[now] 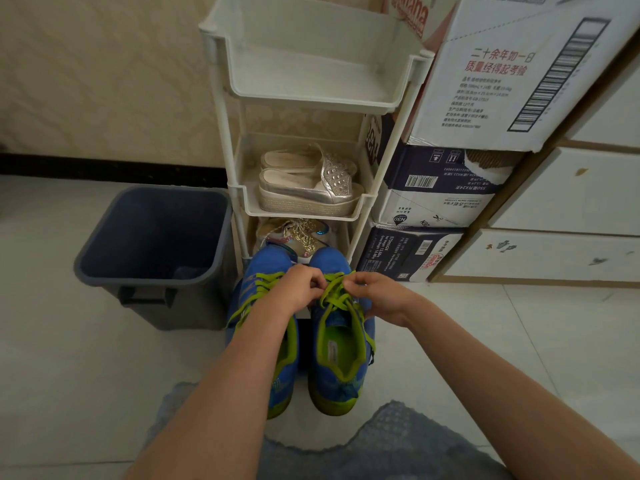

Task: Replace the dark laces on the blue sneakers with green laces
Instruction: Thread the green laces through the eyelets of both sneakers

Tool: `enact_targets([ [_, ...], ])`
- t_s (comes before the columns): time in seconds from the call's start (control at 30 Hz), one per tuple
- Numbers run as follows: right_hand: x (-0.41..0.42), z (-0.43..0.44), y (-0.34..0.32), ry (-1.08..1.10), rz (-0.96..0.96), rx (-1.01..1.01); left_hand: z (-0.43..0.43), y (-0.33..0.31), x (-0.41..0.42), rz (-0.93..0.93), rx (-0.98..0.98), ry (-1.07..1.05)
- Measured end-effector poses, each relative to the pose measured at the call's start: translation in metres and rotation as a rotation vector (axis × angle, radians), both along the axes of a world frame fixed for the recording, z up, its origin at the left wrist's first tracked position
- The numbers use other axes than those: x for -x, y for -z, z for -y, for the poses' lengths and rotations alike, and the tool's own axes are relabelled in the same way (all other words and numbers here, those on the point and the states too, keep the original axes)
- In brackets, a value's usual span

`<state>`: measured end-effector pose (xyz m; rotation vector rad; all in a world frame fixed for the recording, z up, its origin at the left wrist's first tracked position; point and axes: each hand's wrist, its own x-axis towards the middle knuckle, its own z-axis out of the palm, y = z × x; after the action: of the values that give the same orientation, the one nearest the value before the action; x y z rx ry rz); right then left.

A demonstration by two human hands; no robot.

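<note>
Two blue sneakers with green lining stand side by side on the floor, toes pointing away from me. The left sneaker [258,282] carries a green lace, partly hidden under my left forearm. The right sneaker [341,372] also has a green lace [337,299] threaded up its front. My left hand [298,289] and my right hand [375,296] meet over the right sneaker's lacing, each pinching a strand of the green lace near the toe end. No dark lace is visible.
A white plastic shoe rack [304,98] stands right behind the sneakers, holding silver sandals [308,183] and glittery shoes [298,237]. A dark blue bin [156,251] sits to the left. Stacked cardboard boxes [433,202] and white drawers [571,202] fill the right.
</note>
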<state>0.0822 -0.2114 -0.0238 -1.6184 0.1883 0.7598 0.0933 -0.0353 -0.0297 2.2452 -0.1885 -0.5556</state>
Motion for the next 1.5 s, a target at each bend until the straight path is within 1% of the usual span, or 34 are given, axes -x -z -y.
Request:
enact_targets([
  [0.1,0.0,-0.002,0.0,0.005,-0.009,0.015,0.0,-0.001,-0.001,-0.023,0.024,0.006],
  [0.3,0.001,-0.005,0.0,0.014,-0.061,-0.073,-0.003,-0.006,-0.001,-0.106,0.095,0.004],
  [0.43,0.002,-0.004,-0.001,0.024,-0.072,-0.125,-0.003,-0.005,0.0,-0.091,0.097,-0.018],
  [0.5,0.001,0.003,0.001,0.05,-0.037,-0.087,-0.003,-0.006,0.0,-0.075,0.109,-0.037],
  [0.57,0.001,0.014,0.004,0.051,0.04,0.007,-0.006,-0.008,0.001,-0.079,0.094,-0.041],
  [0.67,0.006,0.027,0.004,-0.018,0.136,0.112,-0.011,-0.014,-0.001,-0.062,-0.029,0.006],
  [0.77,0.011,0.022,0.001,-0.127,0.218,0.195,-0.007,-0.015,0.0,-0.077,-0.008,0.034],
  [0.97,0.013,0.014,-0.003,-0.119,0.27,0.224,-0.009,-0.012,0.005,-0.102,0.061,0.01],
  [1.03,0.013,0.01,-0.003,-0.133,0.308,0.263,-0.01,-0.01,0.005,-0.097,0.07,0.011],
  [1.1,0.012,0.008,-0.001,-0.145,0.279,0.249,-0.009,-0.01,0.003,-0.098,0.085,0.02],
  [1.23,0.014,0.011,0.001,-0.077,0.07,-0.003,-0.01,-0.014,0.001,-0.174,0.133,0.046],
  [1.27,0.015,0.01,-0.001,-0.067,0.049,-0.032,-0.01,-0.015,0.001,-0.182,0.137,0.049],
  [1.33,0.014,0.01,0.0,-0.073,0.055,-0.003,-0.011,-0.015,0.001,-0.191,0.146,0.046],
  [1.43,0.01,0.012,-0.001,-0.099,0.12,0.133,-0.01,-0.015,0.002,-0.174,0.131,0.048],
  [1.5,0.011,0.018,-0.002,-0.097,0.14,0.185,-0.01,-0.015,0.002,-0.17,0.114,0.058],
])
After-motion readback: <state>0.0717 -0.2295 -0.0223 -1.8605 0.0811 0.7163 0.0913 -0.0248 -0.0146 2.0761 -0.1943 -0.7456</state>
